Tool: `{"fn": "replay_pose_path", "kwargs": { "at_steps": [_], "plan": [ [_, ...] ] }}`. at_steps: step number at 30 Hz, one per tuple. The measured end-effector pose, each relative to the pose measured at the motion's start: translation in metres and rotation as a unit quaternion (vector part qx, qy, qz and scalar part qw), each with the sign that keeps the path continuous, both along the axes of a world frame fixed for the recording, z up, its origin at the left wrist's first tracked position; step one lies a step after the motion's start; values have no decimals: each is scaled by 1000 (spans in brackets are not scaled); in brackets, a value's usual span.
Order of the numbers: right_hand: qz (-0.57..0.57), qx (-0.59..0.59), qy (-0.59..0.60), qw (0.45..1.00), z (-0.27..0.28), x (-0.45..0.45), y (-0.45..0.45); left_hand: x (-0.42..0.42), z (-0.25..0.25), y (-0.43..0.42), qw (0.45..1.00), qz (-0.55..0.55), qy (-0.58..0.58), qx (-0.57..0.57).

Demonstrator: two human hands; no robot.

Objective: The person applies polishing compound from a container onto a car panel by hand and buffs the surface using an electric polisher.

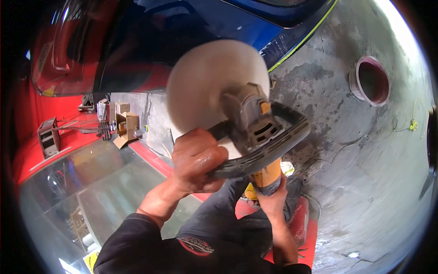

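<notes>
A polisher (248, 121) with a large round white pad (196, 82) is held up in front of my body. My left hand (198, 157) is wrapped round its black loop handle (273, 148). Lower down, my right hand (273, 197) grips the yellow and black body (267, 176), partly hidden by the loop handle. The pad's face is blurred and turned toward the glossy dark blue car panel (141, 36) behind it. From this angle I cannot tell whether pad and panel touch.
Yellow-green edging (305, 40) runs along the car's side. A round pipe-like opening (372, 81) stands at right on the stained grey floor (328, 86). A thin cord (349, 145) crosses that floor. Cardboard boxes (127, 125) and a glass surface (123, 176) lie to the left.
</notes>
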State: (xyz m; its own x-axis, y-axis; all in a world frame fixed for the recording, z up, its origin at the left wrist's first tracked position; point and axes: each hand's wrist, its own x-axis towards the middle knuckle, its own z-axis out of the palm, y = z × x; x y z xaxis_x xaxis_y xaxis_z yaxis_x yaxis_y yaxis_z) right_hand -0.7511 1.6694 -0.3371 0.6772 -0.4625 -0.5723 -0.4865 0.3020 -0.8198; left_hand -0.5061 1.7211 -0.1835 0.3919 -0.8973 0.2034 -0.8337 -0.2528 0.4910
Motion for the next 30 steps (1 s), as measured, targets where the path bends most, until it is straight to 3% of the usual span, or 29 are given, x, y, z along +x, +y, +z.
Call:
{"fn": "replay_pose_path", "kwargs": {
  "at_steps": [6, 12, 14, 21, 23, 24, 30],
  "plan": [
    [-14, 1, -6, 1000, 2, 3, 10, 8, 14, -7, 1000, -12, 19, 1],
    [-40, -65, 3, 997, 10, 29, -14, 27, 12, -50, 997, -38, -60, -23],
    [-50, -77, 17, 996, 16, 34, -17, 29, 9, -51, 998, -42, -38, -38],
    [-24, 24, 21, 999, -10, 2, 36, 5, 4, 19, 999, -32, -20, 30],
    [1, -12, -10, 1000, -27, -8, 56, -4, -6, 36, 999, -14, -32, -15],
    [-16, 30, -19, 999, -29, -7, 62, -9, -8, 43, 999, 1, -32, -23],
    [-25, 70, 10, 997, -30, 0, 37, -1, -6, 18, 999, -30, -34, -10]
  ]
}}
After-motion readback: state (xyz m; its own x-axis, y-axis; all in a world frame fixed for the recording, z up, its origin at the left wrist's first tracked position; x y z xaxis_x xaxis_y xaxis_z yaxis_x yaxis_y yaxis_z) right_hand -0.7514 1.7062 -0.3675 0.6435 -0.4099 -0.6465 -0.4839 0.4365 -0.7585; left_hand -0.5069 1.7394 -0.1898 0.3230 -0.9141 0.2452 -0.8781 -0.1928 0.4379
